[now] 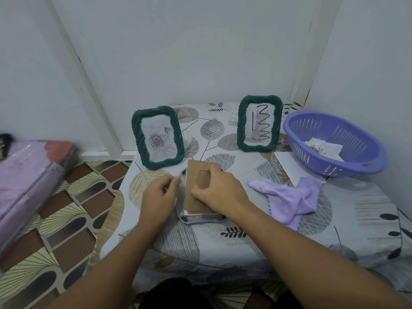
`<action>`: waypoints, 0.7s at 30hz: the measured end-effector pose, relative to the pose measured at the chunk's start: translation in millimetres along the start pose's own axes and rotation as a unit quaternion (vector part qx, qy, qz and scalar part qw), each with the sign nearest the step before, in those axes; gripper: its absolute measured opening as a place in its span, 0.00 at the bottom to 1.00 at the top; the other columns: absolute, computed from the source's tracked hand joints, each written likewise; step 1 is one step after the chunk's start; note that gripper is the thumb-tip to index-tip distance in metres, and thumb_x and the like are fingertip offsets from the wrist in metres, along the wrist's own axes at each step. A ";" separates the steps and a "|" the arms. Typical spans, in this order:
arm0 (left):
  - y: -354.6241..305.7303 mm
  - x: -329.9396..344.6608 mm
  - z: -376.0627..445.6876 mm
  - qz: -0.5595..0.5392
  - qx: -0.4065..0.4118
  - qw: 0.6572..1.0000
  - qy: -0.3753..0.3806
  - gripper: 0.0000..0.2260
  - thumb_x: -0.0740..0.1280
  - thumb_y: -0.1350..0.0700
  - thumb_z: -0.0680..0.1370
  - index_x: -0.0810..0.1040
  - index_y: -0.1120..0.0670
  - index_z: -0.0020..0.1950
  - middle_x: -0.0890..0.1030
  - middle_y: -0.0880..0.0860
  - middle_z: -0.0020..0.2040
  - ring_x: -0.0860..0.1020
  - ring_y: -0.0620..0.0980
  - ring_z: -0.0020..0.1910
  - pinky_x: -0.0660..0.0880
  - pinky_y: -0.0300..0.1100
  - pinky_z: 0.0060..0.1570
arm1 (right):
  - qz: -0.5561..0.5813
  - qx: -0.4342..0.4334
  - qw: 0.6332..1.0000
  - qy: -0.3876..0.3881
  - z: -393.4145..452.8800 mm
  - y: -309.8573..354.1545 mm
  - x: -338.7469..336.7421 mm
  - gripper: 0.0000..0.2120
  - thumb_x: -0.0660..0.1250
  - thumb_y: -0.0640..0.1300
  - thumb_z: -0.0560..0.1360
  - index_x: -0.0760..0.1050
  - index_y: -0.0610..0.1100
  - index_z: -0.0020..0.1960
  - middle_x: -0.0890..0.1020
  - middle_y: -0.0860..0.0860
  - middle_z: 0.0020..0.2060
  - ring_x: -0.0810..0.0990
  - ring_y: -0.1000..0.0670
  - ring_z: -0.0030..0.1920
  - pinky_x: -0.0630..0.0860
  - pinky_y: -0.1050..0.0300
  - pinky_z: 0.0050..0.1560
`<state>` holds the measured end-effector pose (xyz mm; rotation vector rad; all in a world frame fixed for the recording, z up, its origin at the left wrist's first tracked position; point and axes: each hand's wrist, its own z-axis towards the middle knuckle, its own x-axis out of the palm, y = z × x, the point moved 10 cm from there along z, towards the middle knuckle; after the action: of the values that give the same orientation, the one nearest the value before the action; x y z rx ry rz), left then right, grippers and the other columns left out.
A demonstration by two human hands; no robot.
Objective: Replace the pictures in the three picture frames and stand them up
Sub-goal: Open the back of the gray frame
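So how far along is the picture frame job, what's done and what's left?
Two green frames, the left green frame with a rose picture and the right green frame with a scribbled sheet, already stand upright. Whether their pictures are the new ones, I cannot tell. The third frame lies face down; the right hand presses its cardboard back, the left hand works at its edge. Left: closing it and standing it up.

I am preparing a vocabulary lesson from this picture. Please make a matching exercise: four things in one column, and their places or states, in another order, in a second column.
Things:
1. frame with rose picture
2. frame lying face down
3. purple basket
4. purple cloth

Places or states:
a. crumpled on the table, in front of the basket
b. standing upright at the back left
c. under both hands, brown backing up
d. at the right edge, holding paper

Pairs: 1-b, 2-c, 3-d, 4-a
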<state>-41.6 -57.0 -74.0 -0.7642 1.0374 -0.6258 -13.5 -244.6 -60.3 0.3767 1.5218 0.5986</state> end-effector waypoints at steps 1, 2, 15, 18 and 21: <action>0.0 1.8 1.6 -0.004 -0.004 1.000 0.017 0.13 0.65 0.47 0.83 0.84 0.49 0.44 0.82 0.47 0.38 0.79 0.45 0.41 0.75 0.46 0.43 | 0.001 -0.003 1.000 -0.001 -0.2 0.3 -1.0 0.23 0.65 0.65 0.69 0.63 0.51 0.54 0.81 0.50 0.46 0.81 0.45 0.44 0.81 0.47 0.47; -1.3 5.3 3.7 -0.004 -0.007 0.999 0.042 0.14 0.65 0.45 0.82 0.85 0.49 0.43 0.82 0.47 0.38 0.79 0.46 0.41 0.75 0.46 0.43 | 0.001 -0.006 1.000 -0.005 -0.3 0.5 -1.9 0.24 0.64 0.66 0.70 0.64 0.50 0.54 0.81 0.50 0.46 0.81 0.45 0.44 0.81 0.47 0.47; 0.2 22.2 12.4 -0.159 -0.160 0.964 0.139 0.13 0.68 0.49 0.82 0.85 0.56 0.44 0.82 0.52 0.37 0.73 0.53 0.35 0.68 0.46 0.39 | 0.066 0.001 0.996 -0.061 0.2 -9.8 -12.4 0.44 0.68 0.71 0.69 0.54 0.54 0.76 0.64 0.48 0.64 0.66 0.47 0.62 0.71 0.48 0.63; -6.9 28.6 7.1 -0.170 -0.168 0.958 0.157 0.13 0.66 0.51 0.83 0.84 0.57 0.46 0.79 0.43 0.29 0.71 0.42 0.29 0.64 0.40 0.33 | 0.290 0.050 0.956 -0.003 2.7 -26.8 1.4 0.48 0.76 0.66 0.67 0.54 0.55 0.77 0.72 0.53 0.65 0.76 0.54 0.61 0.76 0.50 0.64; -14.6 32.4 7.0 -0.140 -0.139 0.968 0.156 0.13 0.67 0.50 0.82 0.85 0.57 0.46 0.83 0.46 0.35 0.77 0.40 0.34 0.70 0.43 0.41 | 0.365 0.046 0.930 0.007 5.0 -37.2 3.5 0.38 0.79 0.52 0.71 0.62 0.54 0.74 0.81 0.60 0.58 0.80 0.58 0.58 0.78 0.55 0.61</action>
<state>-24.3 -88.6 -76.9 -1.0941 1.3368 -0.8747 -3.9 -271.8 -84.6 1.0365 1.4032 1.1076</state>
